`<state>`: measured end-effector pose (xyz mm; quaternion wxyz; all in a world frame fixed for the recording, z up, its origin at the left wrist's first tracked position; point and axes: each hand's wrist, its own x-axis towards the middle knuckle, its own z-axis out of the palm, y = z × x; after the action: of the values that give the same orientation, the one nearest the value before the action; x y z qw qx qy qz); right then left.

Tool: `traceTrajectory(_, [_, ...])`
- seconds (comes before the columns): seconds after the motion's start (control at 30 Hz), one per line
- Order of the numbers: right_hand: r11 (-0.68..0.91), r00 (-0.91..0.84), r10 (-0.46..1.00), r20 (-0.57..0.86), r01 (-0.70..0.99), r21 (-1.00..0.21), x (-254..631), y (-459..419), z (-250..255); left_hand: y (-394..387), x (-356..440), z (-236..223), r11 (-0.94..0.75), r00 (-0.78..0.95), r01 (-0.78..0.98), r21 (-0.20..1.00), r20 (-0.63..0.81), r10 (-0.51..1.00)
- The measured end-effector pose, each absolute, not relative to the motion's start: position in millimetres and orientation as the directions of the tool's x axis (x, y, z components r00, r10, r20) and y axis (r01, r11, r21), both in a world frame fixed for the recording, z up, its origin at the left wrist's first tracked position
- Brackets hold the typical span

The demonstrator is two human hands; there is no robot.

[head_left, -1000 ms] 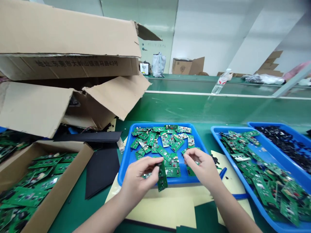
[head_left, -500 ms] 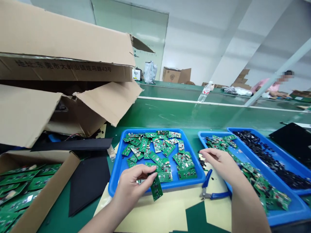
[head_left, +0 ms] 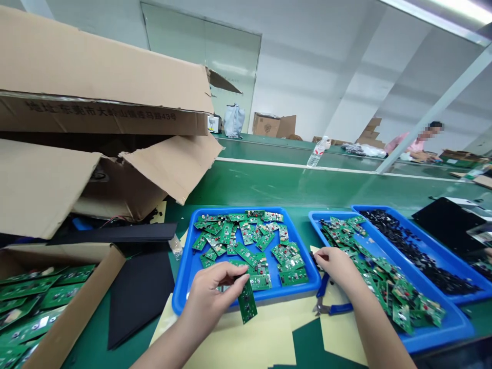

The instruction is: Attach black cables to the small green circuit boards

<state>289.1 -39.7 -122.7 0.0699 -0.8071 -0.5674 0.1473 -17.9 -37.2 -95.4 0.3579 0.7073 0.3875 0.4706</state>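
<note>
My left hand [head_left: 209, 294] pinches a small green circuit board [head_left: 247, 303] by its top edge, holding it over the near rim of a blue tray [head_left: 183, 287] filled with several like boards. My right hand [head_left: 336, 264] hovers curled between that tray and a second blue tray [head_left: 438, 333] of boards, just above blue-handled cutters [head_left: 333, 307] lying on yellow paper. Its fingers are bent together; what they hold, if anything, is hidden.
A third blue tray [head_left: 467, 279] at right holds black parts. A cardboard box [head_left: 73, 312] of boards stands at left, with big open cartons [head_left: 103, 87] behind it and black sheets [head_left: 138, 292] between. A conveyor belt [head_left: 307, 184] runs behind the trays. A person [head_left: 413, 143] sits far right.
My right hand moved away from the board to the right, down toward the cutters. My left hand kept hold of the board. The view swung to the right.
</note>
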Motion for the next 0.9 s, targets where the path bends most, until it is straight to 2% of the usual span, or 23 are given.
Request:
traceTrajectory(0.2, [-0.329,0.292,0.925,-0.243,0.935,-0.133,288.5,-38.1,-115.6,-37.9,-17.3,-94.7,-0.408,0.249,0.201,0.891,0.357,0.900])
traceTrajectory(0.37, [-0.333,0.304,0.910,-0.282,0.941,-0.059,287.0,-35.1,-113.2,-37.2,-15.1,-95.6,-0.416,0.237,0.192,0.889,0.369,0.898])
traceTrajectory(0.53, [-0.335,0.305,0.902,-0.307,0.941,-0.047,288.3,-35.9,-112.6,-34.8,-15.8,-99.3,-0.410,0.200,0.140,0.901,0.380,0.903])
traceTrajectory(0.77, [-0.346,0.329,0.897,-0.297,0.938,-0.006,294.8,-29.4,-117.3,-37.2,-18.8,-90.1,-0.387,0.198,0.171,0.906,0.353,0.914])
traceTrajectory(0.9, [-0.355,0.328,0.912,-0.245,0.932,-0.073,302.0,-25.3,-116.9,-35.7,-18.5,-91.3,-0.420,0.193,0.174,0.891,0.387,0.902])
